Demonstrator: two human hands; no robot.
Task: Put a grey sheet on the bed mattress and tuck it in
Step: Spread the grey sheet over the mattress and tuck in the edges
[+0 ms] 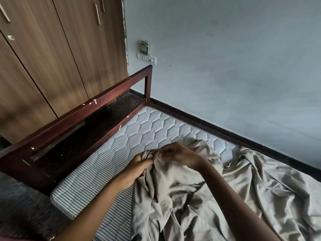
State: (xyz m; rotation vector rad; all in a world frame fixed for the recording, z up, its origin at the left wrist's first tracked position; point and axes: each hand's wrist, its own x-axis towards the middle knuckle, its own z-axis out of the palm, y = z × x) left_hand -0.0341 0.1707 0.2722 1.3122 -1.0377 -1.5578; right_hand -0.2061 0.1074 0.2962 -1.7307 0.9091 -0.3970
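Note:
A crumpled grey sheet point(243, 188) lies bunched over the right part of the striped, hexagon-quilted mattress point(142, 129). Both hands hold one raised edge of the sheet near the middle of the frame. My left hand point(137, 168) grips the fabric from below, fingers closed into the folds. My right hand point(178, 154) pinches the same bunch from above, thumb pressed on the cloth. The left end of the mattress near the footboard is bare.
A dark wooden bed rail point(76, 117) runs along the left end of the mattress. Behind it stand brown wardrobe doors point(43, 58). A blue wall point(225, 58) with a switch plate point(146, 58) borders the far side of the bed.

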